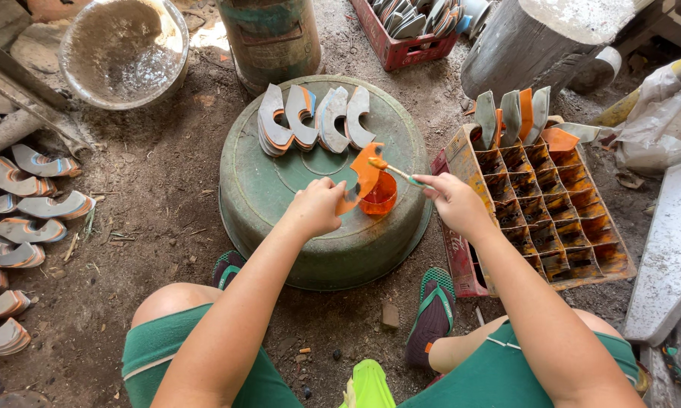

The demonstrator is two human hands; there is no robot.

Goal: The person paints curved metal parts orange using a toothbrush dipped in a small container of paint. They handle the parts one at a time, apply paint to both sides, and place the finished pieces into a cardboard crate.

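**A:** What do the hands have hold of?

**B:** The left hand [315, 205] is closed round the lower end of a curved metal blade [363, 175], already coated orange, tilted over a small cup of orange paint [379, 195]; the right hand [454, 200] pinches a thin brush [398, 173] between closed fingers, its tip touching the top of the blade.

**A:** And where does all that sit?

**B:** On an overturned green basin [280, 189] serving as the worktop; the cup stands near its right edge, and a row of grey blades [314, 117] with orange inner curves leans together along its far edge.

**A:** How would one do this stroke well?

**B:** I'd judge it best to keep the blade over the cup so drips fall back in; hold only by the end nearest the palm; draw the brush along the curve in long passes rather than dabs; load it lightly.

**A:** What lies further out?

**B:** To the right, a paint-stained compartment crate [552, 204] with a few blades standing in its far cells; to the left, more blades [23, 219] lie spread on the dirt floor; a metal bowl [121, 49] sits at the far left, and a red crate [405, 30] of blades beyond the basin.
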